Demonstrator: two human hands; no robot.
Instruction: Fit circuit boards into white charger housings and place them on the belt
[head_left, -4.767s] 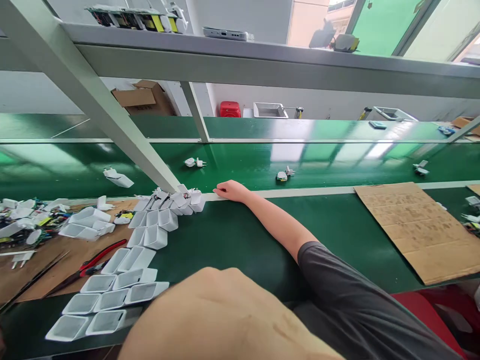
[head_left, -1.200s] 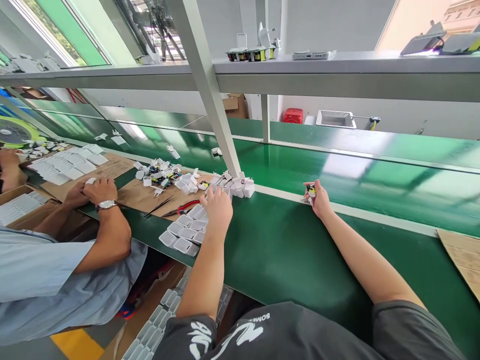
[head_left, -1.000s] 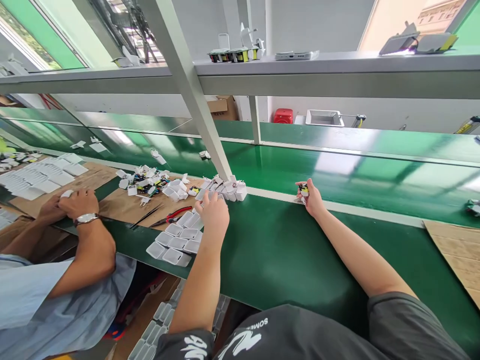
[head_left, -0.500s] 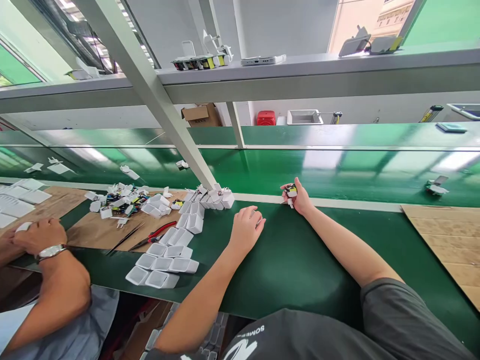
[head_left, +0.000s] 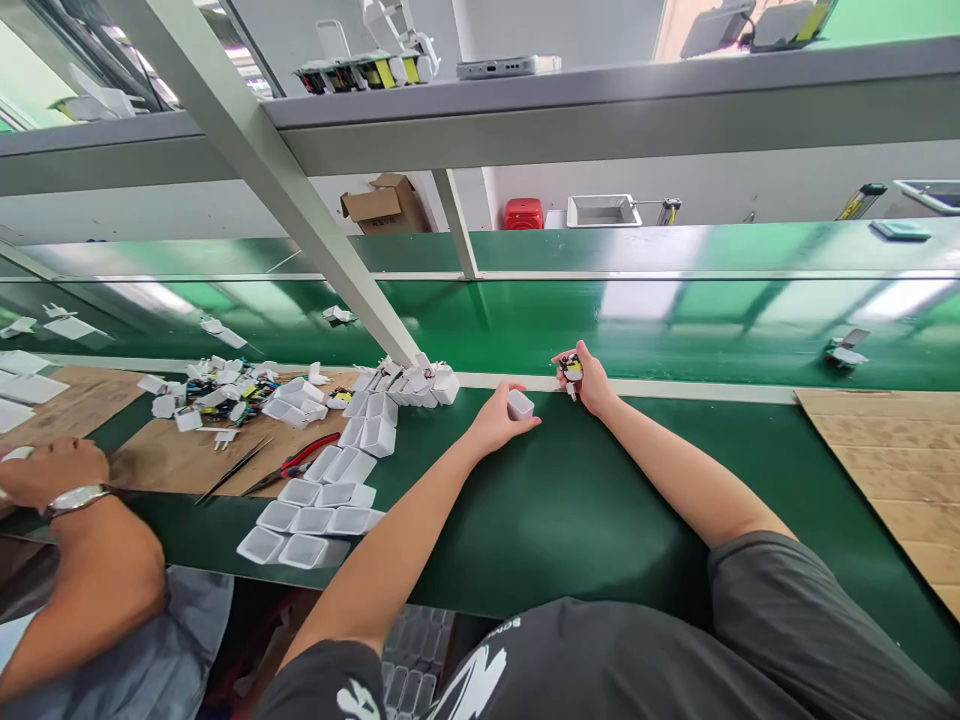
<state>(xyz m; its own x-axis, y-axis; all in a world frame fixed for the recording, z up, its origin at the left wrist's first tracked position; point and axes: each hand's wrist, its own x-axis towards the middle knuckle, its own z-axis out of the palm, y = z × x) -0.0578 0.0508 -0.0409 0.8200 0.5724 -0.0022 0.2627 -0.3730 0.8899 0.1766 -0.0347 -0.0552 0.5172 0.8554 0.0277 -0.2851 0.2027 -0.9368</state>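
My left hand [head_left: 495,420] is closed around a white plastic charger case [head_left: 520,405], its opening facing up and to the right. A short way off, my right hand [head_left: 592,382] grips a small charger circuit board [head_left: 572,368] with a yellow component and white prongs pointing down. The two parts are apart, above the green bench [head_left: 570,520]. Left of my left arm stand several white open cases [head_left: 311,520] in rows, with a cluster of filled cases [head_left: 427,383] at the far end.
A heap of charger parts [head_left: 217,385] lies on cardboard beside red-handled pliers [head_left: 296,462] and tweezers [head_left: 232,472]. A co-worker's hand [head_left: 60,470] is at the left. A slanted metal post [head_left: 322,240] rises from the bench edge; a green conveyor belt [head_left: 510,330] runs behind.
My left hand has turned, and the white case in it now shows. My right hand still grips the circuit board. The view has shifted slightly; the co-worker's hand appears further left.
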